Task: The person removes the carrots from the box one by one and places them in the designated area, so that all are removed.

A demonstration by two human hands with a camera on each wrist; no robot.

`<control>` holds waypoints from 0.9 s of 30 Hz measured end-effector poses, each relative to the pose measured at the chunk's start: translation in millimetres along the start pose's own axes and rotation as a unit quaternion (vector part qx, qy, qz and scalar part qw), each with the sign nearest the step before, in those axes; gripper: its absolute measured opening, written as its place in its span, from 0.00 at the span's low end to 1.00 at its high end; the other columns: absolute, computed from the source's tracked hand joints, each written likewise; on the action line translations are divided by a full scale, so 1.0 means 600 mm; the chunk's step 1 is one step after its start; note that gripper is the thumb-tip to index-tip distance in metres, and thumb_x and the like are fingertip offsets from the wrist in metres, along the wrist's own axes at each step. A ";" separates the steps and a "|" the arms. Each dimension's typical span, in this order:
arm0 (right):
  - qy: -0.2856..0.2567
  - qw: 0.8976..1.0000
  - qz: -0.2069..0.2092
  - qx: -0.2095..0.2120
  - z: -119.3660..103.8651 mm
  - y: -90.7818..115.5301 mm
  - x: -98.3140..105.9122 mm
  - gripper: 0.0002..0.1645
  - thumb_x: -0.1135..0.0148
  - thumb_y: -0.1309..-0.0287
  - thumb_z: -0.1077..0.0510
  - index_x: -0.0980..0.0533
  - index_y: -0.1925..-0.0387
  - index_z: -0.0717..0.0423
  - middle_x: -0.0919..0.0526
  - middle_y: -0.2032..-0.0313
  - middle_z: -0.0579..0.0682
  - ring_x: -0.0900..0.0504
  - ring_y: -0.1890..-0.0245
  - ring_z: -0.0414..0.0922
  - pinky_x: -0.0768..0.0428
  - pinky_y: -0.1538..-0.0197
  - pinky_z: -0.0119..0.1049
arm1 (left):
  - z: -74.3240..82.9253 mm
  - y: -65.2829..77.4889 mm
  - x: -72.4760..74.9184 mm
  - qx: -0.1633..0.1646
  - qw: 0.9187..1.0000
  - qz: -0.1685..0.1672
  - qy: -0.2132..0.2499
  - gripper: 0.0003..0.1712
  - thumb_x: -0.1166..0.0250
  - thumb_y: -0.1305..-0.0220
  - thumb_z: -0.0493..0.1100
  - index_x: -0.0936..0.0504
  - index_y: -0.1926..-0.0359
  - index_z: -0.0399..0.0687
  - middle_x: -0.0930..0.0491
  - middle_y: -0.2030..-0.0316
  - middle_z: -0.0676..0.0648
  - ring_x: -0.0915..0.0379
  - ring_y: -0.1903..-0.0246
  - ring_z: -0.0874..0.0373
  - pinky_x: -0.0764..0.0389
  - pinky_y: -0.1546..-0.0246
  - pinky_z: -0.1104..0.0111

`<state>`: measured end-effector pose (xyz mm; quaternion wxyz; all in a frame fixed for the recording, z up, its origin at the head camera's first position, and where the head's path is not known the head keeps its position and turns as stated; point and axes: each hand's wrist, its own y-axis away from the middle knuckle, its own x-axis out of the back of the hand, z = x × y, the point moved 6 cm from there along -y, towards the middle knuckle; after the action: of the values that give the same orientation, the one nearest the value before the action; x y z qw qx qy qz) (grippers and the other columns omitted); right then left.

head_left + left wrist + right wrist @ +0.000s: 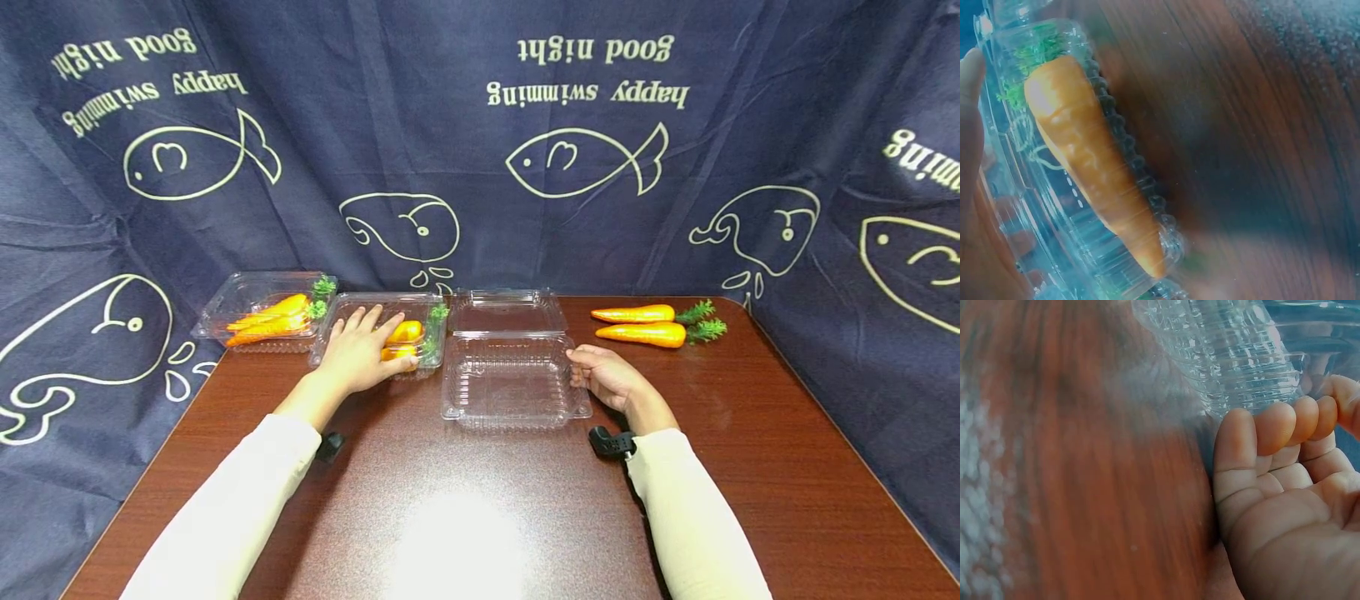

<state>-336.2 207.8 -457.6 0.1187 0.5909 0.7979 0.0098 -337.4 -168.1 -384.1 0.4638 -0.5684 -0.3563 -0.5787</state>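
My left hand (358,354) rests with spread fingers on the lid of a closed clear plastic container (322,337). Inside it lie toy carrots (405,332) with green tops, partly hidden under the hand; the left wrist view shows one carrot (1094,162) close up through the plastic wall. My right hand (611,379) pinches the right rim of an open, clear plastic clamshell container (517,408), its lid (506,312) folded back behind it. In the right wrist view the right hand's fingers (1275,428) are curled beside the ribbed container wall (1235,369).
Another closed clear container (225,304) with carrots (270,317) stands at the far left. Two loose toy carrots (645,335) with green tops lie at the back right of the brown wooden table (750,467). A dark blue curtain (465,125) hangs right behind the table.
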 end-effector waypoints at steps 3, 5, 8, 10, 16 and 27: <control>0.003 1.000 0.000 -0.001 0.000 0.000 -0.001 0.19 0.52 0.27 0.64 0.28 0.76 0.51 0.28 0.79 0.44 0.28 0.78 0.37 0.22 0.64 0.31 | 0.000 0.009 0.001 -0.001 1.000 0.003 0.004 0.50 0.38 0.42 0.73 0.37 0.25 0.54 0.44 0.27 0.34 0.53 0.28 0.33 0.52 0.35 0.34; 0.007 1.000 0.002 -0.002 -0.001 0.000 -0.001 0.18 0.52 0.27 0.64 0.28 0.76 0.51 0.28 0.79 0.44 0.28 0.78 0.37 0.22 0.64 0.31 | -0.001 0.015 0.001 -0.003 1.000 0.006 0.005 0.50 0.38 0.43 0.73 0.37 0.26 0.55 0.43 0.28 0.34 0.53 0.28 0.34 0.51 0.35 0.34; 0.012 1.000 0.004 -0.005 -0.004 0.002 -0.002 0.18 0.52 0.27 0.64 0.28 0.76 0.50 0.29 0.79 0.44 0.30 0.77 0.37 0.22 0.63 0.31 | 0.000 0.025 0.000 -0.007 1.000 0.015 0.004 0.50 0.37 0.43 0.73 0.36 0.26 0.55 0.42 0.28 0.34 0.51 0.29 0.34 0.50 0.35 0.35; 0.013 1.000 0.005 -0.007 -0.005 0.003 -0.002 0.18 0.52 0.27 0.64 0.28 0.76 0.50 0.29 0.78 0.44 0.30 0.77 0.37 0.22 0.62 0.31 | 0.001 0.032 -0.001 -0.010 1.000 0.021 0.004 0.49 0.37 0.43 0.73 0.36 0.26 0.55 0.41 0.28 0.34 0.51 0.29 0.34 0.50 0.35 0.35; 0.023 1.000 0.010 -0.009 -0.009 0.004 -0.006 0.15 0.51 0.28 0.63 0.29 0.74 0.50 0.30 0.79 0.43 0.29 0.78 0.37 0.23 0.67 0.30 | 0.007 0.055 0.002 -0.015 0.999 0.029 0.009 0.49 0.36 0.43 0.72 0.35 0.26 0.56 0.41 0.29 0.34 0.51 0.29 0.33 0.49 0.35 0.35; 0.046 0.999 0.009 -0.027 -0.005 0.002 -0.008 0.12 0.50 0.26 0.60 0.33 0.70 0.53 0.31 0.79 0.43 0.30 0.82 0.35 0.27 0.76 0.27 | 0.010 0.092 0.006 -0.025 0.999 0.044 0.008 0.49 0.35 0.44 0.71 0.34 0.27 0.55 0.40 0.29 0.34 0.50 0.30 0.33 0.49 0.36 0.34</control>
<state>-334.1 204.1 -453.8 0.0975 0.5936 0.7966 0.0601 -283.5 -180.4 -386.4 0.4774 -0.5900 -0.3126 -0.5712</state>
